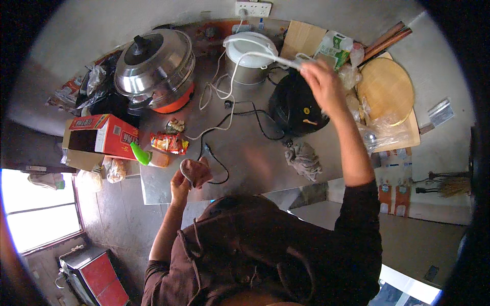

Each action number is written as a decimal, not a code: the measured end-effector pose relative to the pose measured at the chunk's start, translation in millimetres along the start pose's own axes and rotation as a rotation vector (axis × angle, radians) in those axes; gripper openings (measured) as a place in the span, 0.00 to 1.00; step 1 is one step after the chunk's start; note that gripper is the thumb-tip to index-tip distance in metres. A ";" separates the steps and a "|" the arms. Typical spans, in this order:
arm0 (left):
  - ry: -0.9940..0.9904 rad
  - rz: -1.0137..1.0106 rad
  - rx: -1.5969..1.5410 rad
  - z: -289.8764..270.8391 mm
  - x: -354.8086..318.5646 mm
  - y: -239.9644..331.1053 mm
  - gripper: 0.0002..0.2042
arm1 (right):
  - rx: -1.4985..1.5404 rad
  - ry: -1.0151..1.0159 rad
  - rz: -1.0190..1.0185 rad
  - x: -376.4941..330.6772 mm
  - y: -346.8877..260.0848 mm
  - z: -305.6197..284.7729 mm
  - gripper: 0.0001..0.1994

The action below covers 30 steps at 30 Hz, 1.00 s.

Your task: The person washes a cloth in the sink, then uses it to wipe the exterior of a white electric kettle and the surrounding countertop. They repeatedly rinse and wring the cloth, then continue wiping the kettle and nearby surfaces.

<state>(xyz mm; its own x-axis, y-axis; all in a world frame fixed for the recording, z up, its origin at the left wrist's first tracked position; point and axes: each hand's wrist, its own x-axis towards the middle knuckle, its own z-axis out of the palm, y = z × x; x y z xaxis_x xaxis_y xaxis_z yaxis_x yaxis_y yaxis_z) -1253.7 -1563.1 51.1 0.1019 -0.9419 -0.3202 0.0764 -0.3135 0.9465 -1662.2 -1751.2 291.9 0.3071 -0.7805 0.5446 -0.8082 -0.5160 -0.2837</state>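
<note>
My right hand (324, 84) is raised over the right of the table, its fingers closed around a white power cord (278, 58). The cord stretches left past the white-lidded pot (248, 51) and loops down onto the metal tabletop. My left hand (179, 186) pinches a folded reddish-brown cloth (196, 172) at the front edge. A black cord (226, 166) curves beside the cloth; whether the cloth touches it I cannot tell. A black rounded appliance (291, 104) sits below my right hand. Nearer to me lies a crumpled grey rag (303, 160).
A large steel steamer (153, 66) with an orange base stands at the back left. By it are a red carton (104, 135), a snack packet (169, 144) and a green-topped bottle (140, 154). A round wooden board (385, 89) leans at right; a socket strip (253, 8) is on the wall.
</note>
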 end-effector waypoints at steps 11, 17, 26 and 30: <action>0.138 0.035 -0.056 13.3 2.3 -18.8 0.18 | -0.664 0.188 0.002 206.7 216.6 14.8 0.13; 0.235 0.044 0.041 13.3 -16.2 -11.0 0.19 | -0.696 -0.137 0.202 221.0 299.3 81.0 0.12; 0.258 -0.069 -0.015 45.1 -10.1 12.6 0.20 | -0.455 -0.220 0.660 190.4 385.4 181.4 0.19; 0.231 -0.074 0.011 46.5 1.1 7.5 0.19 | -0.463 -0.256 0.290 152.1 391.6 182.7 0.21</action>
<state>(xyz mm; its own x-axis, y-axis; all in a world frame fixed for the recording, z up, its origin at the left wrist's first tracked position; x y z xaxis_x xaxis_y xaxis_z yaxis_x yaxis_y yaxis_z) -1299.1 -1572.2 59.7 0.3205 -0.8642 -0.3878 0.0812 -0.3828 0.9203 -1840.2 -2136.5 119.4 0.1057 -0.9562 0.2730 -0.9942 -0.1066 0.0115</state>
